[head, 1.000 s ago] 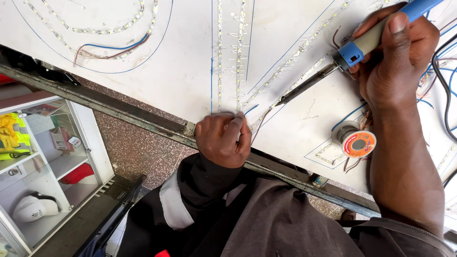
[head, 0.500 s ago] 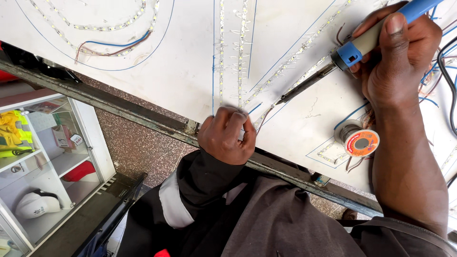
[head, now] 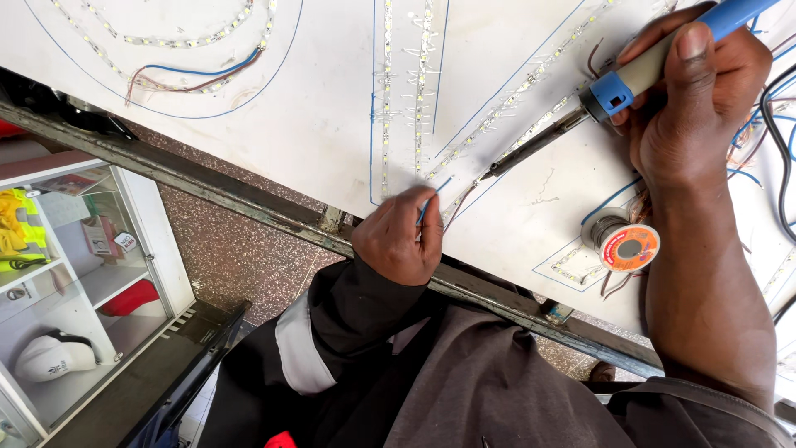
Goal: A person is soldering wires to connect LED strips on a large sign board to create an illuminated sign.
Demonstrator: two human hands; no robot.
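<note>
My right hand (head: 692,99) grips a blue-handled soldering iron (head: 618,87); its dark tip (head: 497,168) rests on a strip of small lights (head: 514,95) laid on a white board (head: 315,116). My left hand (head: 398,236) sits at the board's near edge, fingers pinched on a thin blue wire (head: 429,199) just left of the iron's tip. Two straight light strips (head: 406,83) run up the board above this hand.
An orange-capped spool of solder (head: 626,246) lies on the board under my right wrist. Black and blue cables (head: 775,141) trail at the right. A curved light strip with wires (head: 182,70) lies at top left. A metal rail (head: 207,187) edges the board; a white shelf unit (head: 75,282) stands below left.
My left hand has slid a little right along the board's edge toward the iron's tip, pinching the blue wire. The right hand and iron have barely moved.
</note>
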